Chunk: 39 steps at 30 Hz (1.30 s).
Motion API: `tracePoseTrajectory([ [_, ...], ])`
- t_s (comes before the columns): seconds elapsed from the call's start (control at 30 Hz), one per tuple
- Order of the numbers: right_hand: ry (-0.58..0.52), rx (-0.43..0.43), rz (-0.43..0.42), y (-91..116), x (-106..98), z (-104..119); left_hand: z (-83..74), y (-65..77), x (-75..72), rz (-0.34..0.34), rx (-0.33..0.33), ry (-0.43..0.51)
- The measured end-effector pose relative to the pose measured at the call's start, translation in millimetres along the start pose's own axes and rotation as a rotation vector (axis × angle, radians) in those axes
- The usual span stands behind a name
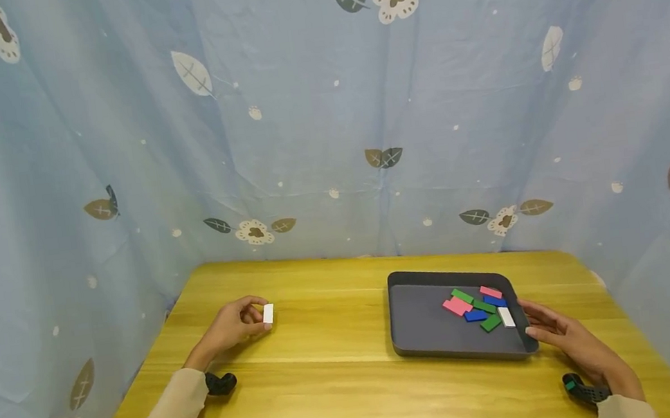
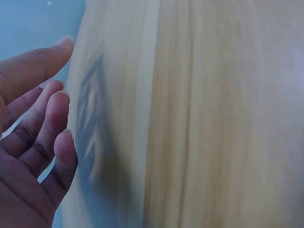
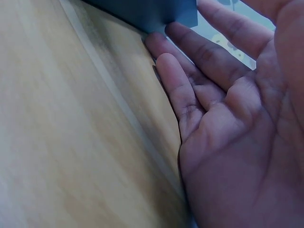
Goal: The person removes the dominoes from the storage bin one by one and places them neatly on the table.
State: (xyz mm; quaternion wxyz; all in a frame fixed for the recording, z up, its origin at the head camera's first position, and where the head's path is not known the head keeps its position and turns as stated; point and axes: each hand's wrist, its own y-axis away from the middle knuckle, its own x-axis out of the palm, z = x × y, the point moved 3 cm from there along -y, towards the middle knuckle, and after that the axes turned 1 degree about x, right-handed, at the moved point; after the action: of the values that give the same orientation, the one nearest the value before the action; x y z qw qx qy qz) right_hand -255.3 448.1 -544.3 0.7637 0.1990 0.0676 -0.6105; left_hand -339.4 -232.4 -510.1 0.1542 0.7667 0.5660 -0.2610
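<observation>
In the head view my left hand [image 1: 233, 327] is over the left part of the table, with a small white block [image 1: 268, 314] between thumb and index fingertips. The left wrist view shows that left hand [image 2: 35, 128] with its other fingers loosely bent; the block is not visible there. A dark grey tray [image 1: 424, 323] stands right of centre. My right hand [image 1: 577, 339] rests against the tray's right wall, thumb and fingertips at its rim. In the right wrist view the right hand's [image 3: 228, 118] fairly straight fingers touch the dark tray wall [image 3: 142, 12].
Several small flat blocks lie at the tray's right side: pink blocks [image 1: 458, 305], green blocks [image 1: 490, 323], blue blocks [image 1: 476, 316] and one white block [image 1: 506, 317]. The yellow wooden table [image 1: 332, 390] is surrounded by a blue patterned curtain [image 1: 298, 116].
</observation>
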Motion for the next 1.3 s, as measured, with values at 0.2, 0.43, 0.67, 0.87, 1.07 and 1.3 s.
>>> tracePoseTrajectory([
  [0.2,0.012,0.033,0.009,3,-3,3,2.2,7.9,-3.3,-0.024,-0.023,0.041],
  [0.43,0.001,0.046,-0.010,0,4,3,11.2,11.4,-9.7,-0.034,-0.038,0.000],
  [0.67,0.002,0.047,-0.027,1,4,3,14.6,3.4,-8.9,-0.044,-0.037,-0.013],
  [0.87,-0.003,0.049,-0.015,3,3,0,13.6,-4.6,-6.7,-0.024,-0.051,-0.004],
  [1.07,-0.016,0.039,-0.019,3,0,-1,9.8,-13.7,-5.3,0.002,-0.030,-0.034],
  [1.3,-0.040,0.028,-0.020,2,2,0,13.5,-19.9,-3.9,0.000,-0.022,-0.090],
])
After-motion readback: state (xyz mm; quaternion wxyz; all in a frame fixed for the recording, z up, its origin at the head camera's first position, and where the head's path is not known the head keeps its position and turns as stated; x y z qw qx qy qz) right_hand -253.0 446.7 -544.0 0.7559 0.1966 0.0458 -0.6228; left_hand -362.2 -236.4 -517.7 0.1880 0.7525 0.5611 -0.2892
